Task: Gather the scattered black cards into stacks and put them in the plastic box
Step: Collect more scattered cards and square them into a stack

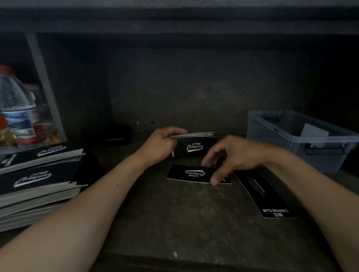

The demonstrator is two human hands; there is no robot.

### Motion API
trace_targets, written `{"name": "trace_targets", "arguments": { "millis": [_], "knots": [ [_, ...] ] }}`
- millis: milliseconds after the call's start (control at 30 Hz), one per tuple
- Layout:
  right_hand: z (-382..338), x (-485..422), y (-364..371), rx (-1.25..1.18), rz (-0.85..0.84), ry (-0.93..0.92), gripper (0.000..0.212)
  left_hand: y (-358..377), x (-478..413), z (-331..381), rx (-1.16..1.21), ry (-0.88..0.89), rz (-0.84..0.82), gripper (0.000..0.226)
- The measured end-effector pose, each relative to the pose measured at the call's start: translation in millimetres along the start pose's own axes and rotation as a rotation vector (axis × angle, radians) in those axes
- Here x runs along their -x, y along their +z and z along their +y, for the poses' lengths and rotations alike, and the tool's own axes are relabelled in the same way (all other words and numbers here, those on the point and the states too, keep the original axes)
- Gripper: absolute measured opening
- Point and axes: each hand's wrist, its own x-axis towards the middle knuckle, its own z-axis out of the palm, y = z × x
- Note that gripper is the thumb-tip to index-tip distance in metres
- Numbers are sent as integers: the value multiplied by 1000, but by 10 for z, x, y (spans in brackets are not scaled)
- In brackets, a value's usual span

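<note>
My left hand [160, 144] grips a small stack of black cards [196, 143] by its left end and holds it above the dark table. Just below it a single black card [190, 173] lies flat with its white logo upside down. My right hand [233, 156] hovers over that card's right end with loosely curled fingers, and its thumb tip touches the card. Another black card [264, 194] lies at an angle to the right, under my right forearm. The clear plastic box [325, 159] stands at the far right with something pale inside.
Two tall stacks of black cards [31, 183] sit at the left edge. Behind them stand a water bottle [15, 104] and orange items. A small dark object [118, 135] lies at the back, below a dark shelf wall.
</note>
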Motion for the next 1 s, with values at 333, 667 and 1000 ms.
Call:
{"name": "trace_targets", "arguments": {
  "millis": [333,667,1000],
  "knots": [
    [-107,-37,37,-25,53,-22,52,18,-7,22,51,-16,17,37],
    [27,20,-168,-231,380,87,32,-2,-40,-25,5,-14,24,43],
    [40,-62,-94,-604,557,61,89,7,17,32,-87,51,27,44]
  ]
}}
